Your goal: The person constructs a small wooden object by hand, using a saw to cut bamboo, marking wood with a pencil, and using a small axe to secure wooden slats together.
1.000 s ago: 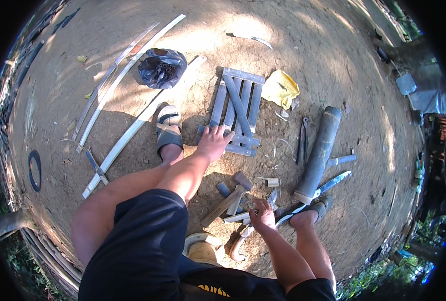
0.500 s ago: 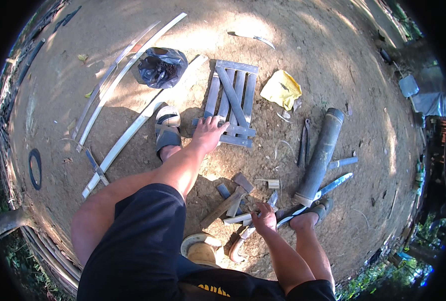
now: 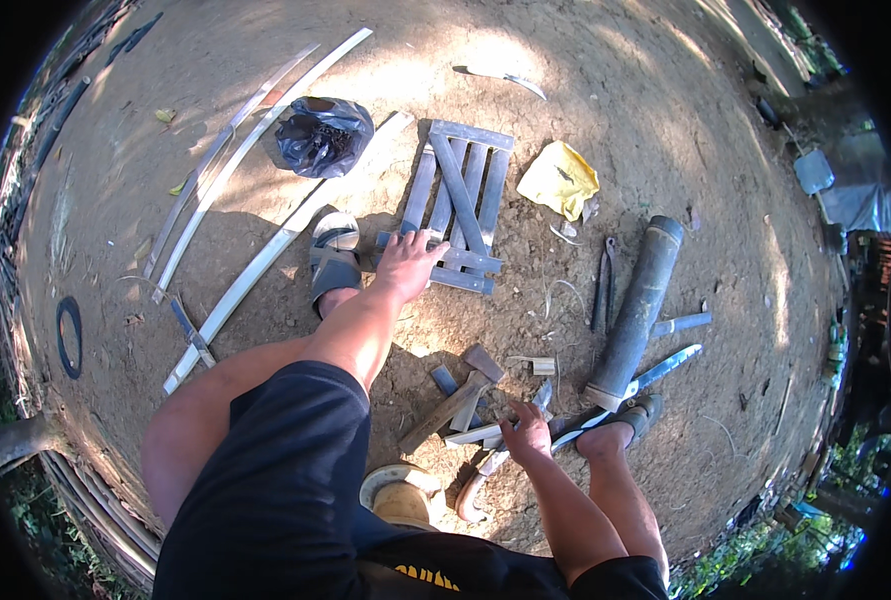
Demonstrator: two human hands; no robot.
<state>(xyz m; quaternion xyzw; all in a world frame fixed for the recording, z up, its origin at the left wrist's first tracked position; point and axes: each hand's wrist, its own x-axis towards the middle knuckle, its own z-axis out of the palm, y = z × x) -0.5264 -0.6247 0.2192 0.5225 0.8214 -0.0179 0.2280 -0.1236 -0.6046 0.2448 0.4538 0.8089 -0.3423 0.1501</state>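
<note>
My left hand [image 3: 408, 265] is on the near end of a small frame of dark slats [image 3: 462, 258], with its fingers over a cross slat and the thumb out to the right. A loose-looking diagonal slat [image 3: 460, 195] lies across the frame's long slats. Lower right, my right hand [image 3: 528, 434] hovers or rests above a knife [image 3: 473, 493] with a curved wooden handle; its fingers are apart and nothing shows in them. Short pale strips [image 3: 473, 435] lie beside that hand. Left of them is a wooden-handled hammer-like tool [image 3: 437, 418] with a blocky head.
A thick dark bamboo tube [image 3: 637, 305] lies right, beside pliers-like tongs [image 3: 603, 290] and a long blade [image 3: 665, 368]. Beyond are a yellow cloth or bag [image 3: 559, 180] and a black plastic bag [image 3: 323, 137]. Long pale strips [image 3: 235, 290] lie left. A round yellowish stool-like object [image 3: 403, 494] is close below.
The near end of the slat frame has shifted slightly left together with my left hand, so it tilts a little more. My right hand has stayed in about the same place.
</note>
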